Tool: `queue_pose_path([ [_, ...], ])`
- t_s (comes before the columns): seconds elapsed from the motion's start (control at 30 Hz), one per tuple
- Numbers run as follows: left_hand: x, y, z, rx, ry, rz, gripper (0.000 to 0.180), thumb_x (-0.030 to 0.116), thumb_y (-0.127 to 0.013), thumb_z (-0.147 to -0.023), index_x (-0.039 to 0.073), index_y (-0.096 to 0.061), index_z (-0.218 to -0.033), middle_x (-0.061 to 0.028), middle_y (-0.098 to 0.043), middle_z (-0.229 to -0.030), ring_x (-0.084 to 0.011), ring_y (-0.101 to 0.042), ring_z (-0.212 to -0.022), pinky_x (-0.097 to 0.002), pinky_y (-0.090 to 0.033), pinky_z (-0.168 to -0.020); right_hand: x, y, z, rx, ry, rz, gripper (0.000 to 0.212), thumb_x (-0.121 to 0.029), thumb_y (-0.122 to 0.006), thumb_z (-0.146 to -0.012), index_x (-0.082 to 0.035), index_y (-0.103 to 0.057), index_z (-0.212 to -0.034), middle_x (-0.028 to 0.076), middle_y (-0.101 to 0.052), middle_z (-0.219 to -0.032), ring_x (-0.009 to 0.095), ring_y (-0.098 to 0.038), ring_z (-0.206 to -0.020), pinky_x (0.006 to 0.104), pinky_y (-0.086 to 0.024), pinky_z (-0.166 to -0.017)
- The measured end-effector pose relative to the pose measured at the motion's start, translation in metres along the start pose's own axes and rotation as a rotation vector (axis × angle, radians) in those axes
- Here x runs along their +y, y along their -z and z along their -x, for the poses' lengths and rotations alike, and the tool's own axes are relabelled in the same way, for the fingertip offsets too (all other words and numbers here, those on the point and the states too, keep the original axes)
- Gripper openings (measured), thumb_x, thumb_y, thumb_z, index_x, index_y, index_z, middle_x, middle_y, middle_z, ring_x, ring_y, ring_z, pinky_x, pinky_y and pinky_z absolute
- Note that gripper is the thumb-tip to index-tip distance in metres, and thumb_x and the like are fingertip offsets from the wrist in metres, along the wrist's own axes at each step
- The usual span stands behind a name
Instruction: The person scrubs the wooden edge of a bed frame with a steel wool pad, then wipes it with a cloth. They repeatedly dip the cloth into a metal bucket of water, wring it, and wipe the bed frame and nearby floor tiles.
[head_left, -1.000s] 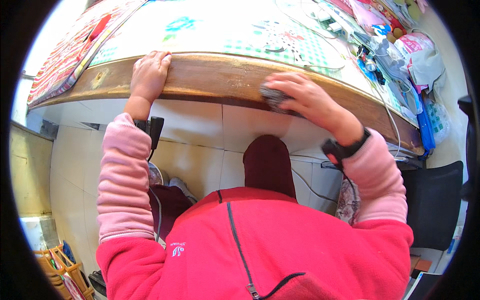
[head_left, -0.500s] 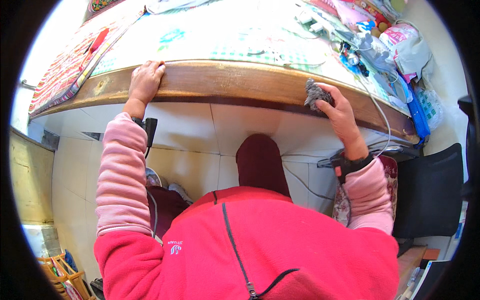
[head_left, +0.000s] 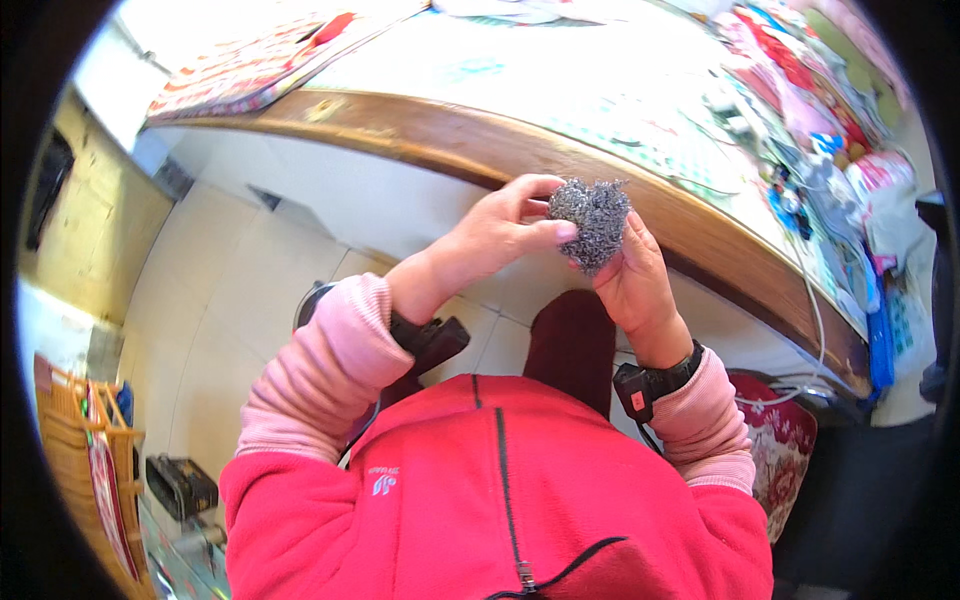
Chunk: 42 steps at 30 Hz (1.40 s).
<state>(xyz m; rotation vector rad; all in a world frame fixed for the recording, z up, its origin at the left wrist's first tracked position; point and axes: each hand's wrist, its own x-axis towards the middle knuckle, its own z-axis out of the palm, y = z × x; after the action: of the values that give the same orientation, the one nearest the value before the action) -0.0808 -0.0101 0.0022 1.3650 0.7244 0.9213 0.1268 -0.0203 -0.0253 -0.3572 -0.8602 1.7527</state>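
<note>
Between my two hands, in front of the wooden edge board (head_left: 430, 125) of a bed, is a grey steel wool scrubber (head_left: 592, 222). Its curly metal strands are fluffed out. My left hand (head_left: 510, 225) pinches its left side, the thumb on the near face and the fingers curled behind. On the other side my right hand (head_left: 640, 280) grips it from below right, with the fingers partly hidden behind it. Neither hand touches the board.
Patterned sheeting (head_left: 560, 80) covers the bed surface. Bags, cloths and cables (head_left: 800, 170) lie heaped at its right end. A red striped mat (head_left: 240, 70) lies at the far left. A floral-covered seat (head_left: 780, 430) stands at my right, and wooden furniture (head_left: 90, 460) at lower left.
My left hand has let go of the board and moved right onto the scrubber. My right hand has brought the scrubber off the board, left and nearer. The view has turned.
</note>
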Motion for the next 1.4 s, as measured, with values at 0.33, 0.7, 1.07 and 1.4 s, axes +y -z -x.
queue_pose_path([
  [0.33,-0.009,0.152,0.147,0.653,-0.192,-0.064,0.042,0.008,-0.074,-0.081,0.002,-0.054,-0.117,-0.0069,-0.065,-0.101,-0.0171,-0.065,-0.09,-0.0318,-0.054,-0.082,-0.012,-0.006,-0.022,0.031,0.418,1.388,0.031,-0.008,-0.054,-0.099,-0.002,-0.053,-0.13,0.013,-0.059,-0.131,0.02,-0.059,-0.116,0.0334,-0.049,-0.096],
  [0.7,-0.221,0.3,0.356,1.311,0.707,-0.389,0.052,0.018,-0.078,-0.074,0.006,-0.049,-0.115,-0.0137,-0.067,-0.09,-0.0274,-0.068,-0.078,-0.0376,-0.052,-0.062,-0.045,0.067,-0.039,0.173,0.375,1.829,0.03,-0.009,-0.052,-0.101,0.001,-0.053,-0.129,0.016,-0.055,-0.135,0.027,-0.051,-0.127,0.0374,-0.035,-0.111],
  [1.07,-0.379,0.322,0.314,0.155,1.175,-1.146,0.044,0.031,-0.066,-0.085,0.015,-0.063,-0.125,-0.0192,-0.057,-0.13,-0.038,-0.06,-0.115,-0.0533,-0.048,-0.096,-0.04,0.069,-0.048,0.227,0.325,2.164,0.033,-0.016,-0.049,-0.103,0.002,-0.053,-0.131,0.016,-0.057,-0.133,0.029,-0.051,-0.126,0.0382,-0.035,-0.111],
  [1.4,-0.407,0.366,0.238,-0.117,1.027,-0.994,0.038,0.029,-0.066,-0.083,0.013,-0.071,-0.116,-0.0174,-0.068,-0.117,-0.0348,-0.063,-0.112,-0.0424,-0.049,-0.095,-0.035,0.058,-0.047,0.336,0.249,2.309,0.034,-0.017,-0.043,-0.105,0.001,-0.054,-0.132,0.016,-0.058,-0.134,0.029,-0.052,-0.126,0.0373,-0.035,-0.112],
])
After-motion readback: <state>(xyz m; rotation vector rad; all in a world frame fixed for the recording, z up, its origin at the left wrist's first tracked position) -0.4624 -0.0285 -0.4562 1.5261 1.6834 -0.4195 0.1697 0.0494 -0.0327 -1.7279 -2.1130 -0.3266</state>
